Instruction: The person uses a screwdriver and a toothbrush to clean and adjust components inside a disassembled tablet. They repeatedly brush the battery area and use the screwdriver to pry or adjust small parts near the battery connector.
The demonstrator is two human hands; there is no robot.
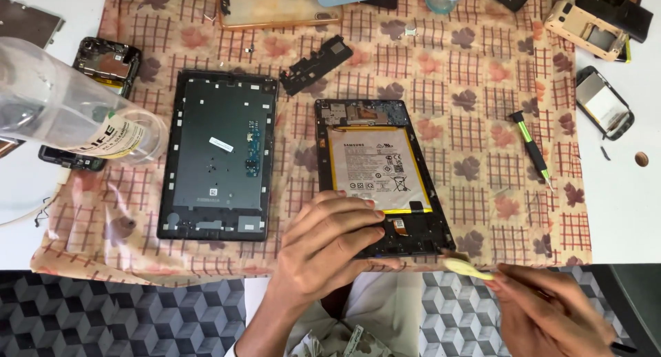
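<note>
the left hand lies flat, fingers together, pressing on the near left corner of the opened tablet, which rests on the patterned cloth just right of centre, its white battery facing up. the right hand, at about 4 o'clock from the tablet, is pinched closed on a pale yellow plastic pry tool; the tool's tip meets the tablet's near right corner.

at 9 o'clock from the tablet, just beside it, lies the dark grey back cover, inner side up. at 11 o'clock a small black bracket sits tilted. at 3 o'clock, well apart, a screwdriver with a green shaft lies on the cloth. a clear plastic bottle looms at 9 o'clock at the far left, blurred and close to the camera, over a stripped phone frame. more opened phones lie at 1 o'clock on the white table. a gold-edged phone shell sits at 12 o'clock by the top edge.
</note>
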